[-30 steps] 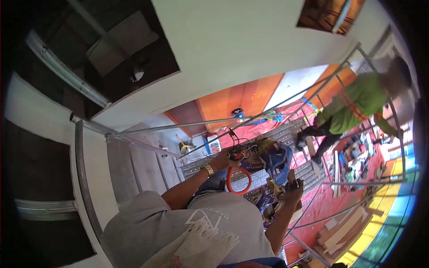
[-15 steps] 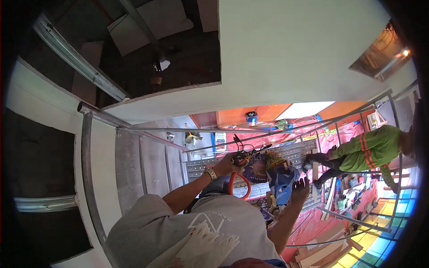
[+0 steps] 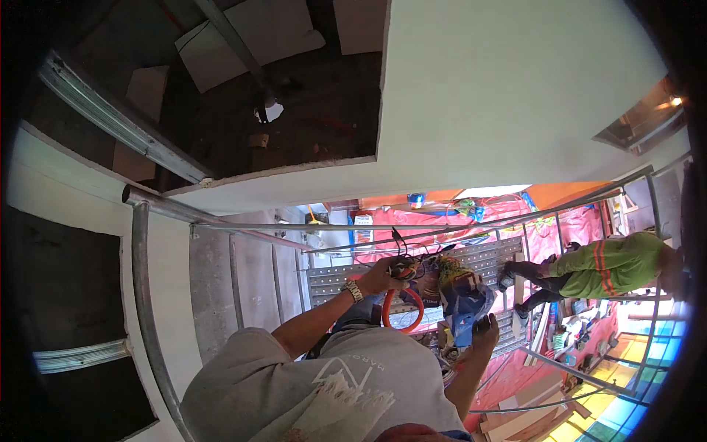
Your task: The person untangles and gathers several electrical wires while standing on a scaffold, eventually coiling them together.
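Note:
My left hand (image 3: 378, 278), with a metal-band watch (image 3: 354, 290) on its wrist, is closed around a tangled bundle of wires (image 3: 403, 268). A loop of orange-red hose (image 3: 420, 308) hangs just below that hand. To the right, a blue and yellow plastic bag (image 3: 468, 298) rests over the perforated metal platform. My right hand (image 3: 484, 335) is beside the bag's lower right side, its fingers bent but apart, with nothing visible in them. Whether it touches the bag is unclear. Several small items (image 3: 449, 350) below the bag are partly hidden by my body.
Metal scaffold rails (image 3: 346, 227) surround the perforated platform (image 3: 482, 255). Toward the right, a person in a green long-sleeved top (image 3: 615, 267) stands near the platform. Ceiling board (image 3: 501, 96) with a dark cut opening (image 3: 324, 110) is close overhead. Pink sheeting (image 3: 578, 230) covers surfaces below.
My right hand has shifted slightly down and left beside the bag, and its fingers are more bent. The left hand keeps the wire bundle. The whole view has tilted slightly.

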A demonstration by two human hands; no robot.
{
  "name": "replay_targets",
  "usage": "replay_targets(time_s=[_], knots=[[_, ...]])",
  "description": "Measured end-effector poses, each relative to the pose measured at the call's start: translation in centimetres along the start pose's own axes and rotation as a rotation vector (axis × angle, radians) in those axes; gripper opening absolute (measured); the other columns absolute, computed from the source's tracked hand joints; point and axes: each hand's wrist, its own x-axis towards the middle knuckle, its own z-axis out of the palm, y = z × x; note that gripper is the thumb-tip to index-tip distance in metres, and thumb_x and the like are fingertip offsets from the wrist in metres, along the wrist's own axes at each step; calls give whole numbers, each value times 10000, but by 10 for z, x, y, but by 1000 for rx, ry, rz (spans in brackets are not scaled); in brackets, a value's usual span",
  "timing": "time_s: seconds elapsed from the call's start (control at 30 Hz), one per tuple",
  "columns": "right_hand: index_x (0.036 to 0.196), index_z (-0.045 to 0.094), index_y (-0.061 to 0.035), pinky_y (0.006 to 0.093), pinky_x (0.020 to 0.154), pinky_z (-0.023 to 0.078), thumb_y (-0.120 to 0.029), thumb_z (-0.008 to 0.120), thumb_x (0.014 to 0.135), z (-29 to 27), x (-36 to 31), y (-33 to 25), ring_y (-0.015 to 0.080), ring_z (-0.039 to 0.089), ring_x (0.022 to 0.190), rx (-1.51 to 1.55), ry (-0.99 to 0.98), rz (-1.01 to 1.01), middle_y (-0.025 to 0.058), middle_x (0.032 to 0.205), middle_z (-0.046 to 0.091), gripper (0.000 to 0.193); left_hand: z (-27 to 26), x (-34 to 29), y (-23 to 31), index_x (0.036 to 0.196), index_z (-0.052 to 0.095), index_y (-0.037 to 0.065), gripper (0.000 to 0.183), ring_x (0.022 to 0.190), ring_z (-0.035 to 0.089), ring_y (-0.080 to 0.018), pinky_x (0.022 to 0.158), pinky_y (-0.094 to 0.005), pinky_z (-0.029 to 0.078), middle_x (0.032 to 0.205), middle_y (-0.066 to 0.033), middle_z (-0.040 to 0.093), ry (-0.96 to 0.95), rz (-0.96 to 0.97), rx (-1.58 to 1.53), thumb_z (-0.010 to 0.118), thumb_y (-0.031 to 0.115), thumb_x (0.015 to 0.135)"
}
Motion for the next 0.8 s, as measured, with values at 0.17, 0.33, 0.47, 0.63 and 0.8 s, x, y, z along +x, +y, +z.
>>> replay_targets(time_s=[0.17, 0.33, 0.47, 0.63, 0.8], knots=[[1029, 642, -157, 327, 678, 503, -253, 629, 1019, 0, 14, 9, 135, 541, 676, 21, 149, 107, -15, 788, 593, 98, -5, 11, 1, 1333, 645, 71, 585, 934, 637, -102, 828, -312, 572, 1103, 1, 710, 12, 72, -6, 873, 110, 795], [1209, 632, -54, 359, 782, 557, -133, 683, 897, -2, -11, 18, 214, 656, 832, -1300, -188, -594, 61, 955, 702, 326, -16, 21, 1, 1220, 672, 56, 420, 869, 631, -101, 779, -315, 561, 1023, 20, 704, -45, 62, -17, 826, 121, 834], [1052, 659, -98, 377, 685, 569, -193, 701, 940, 15, -23, 33, 225, 654, 713, -347, -28, -143, 40, 803, 652, 153, -30, 28, 4, 1023, 670, 67, 265, 719, 508, -52, 636, -257, 461, 825, 77, 551, 25, 42, 140, 815, 64, 801], [1102, 630, -113, 349, 623, 542, -239, 670, 987, 17, -40, 40, 190, 631, 683, 71, 131, -49, 56, 848, 658, 175, -33, 28, 11, 1026, 655, 84, 306, 576, 509, -54, 495, -239, 400, 751, 57, 570, 46, -139, 172, 813, 18, 772], [1180, 626, -78, 327, 615, 548, -218, 680, 972, -41, -52, 62, 188, 633, 689, 110, 158, -83, 77, 878, 678, 257, -17, 33, 21, 916, 595, 112, 271, 514, 465, -58, 466, -233, 370, 697, 50, 552, 54, -167, 157, 809, 15, 781]])
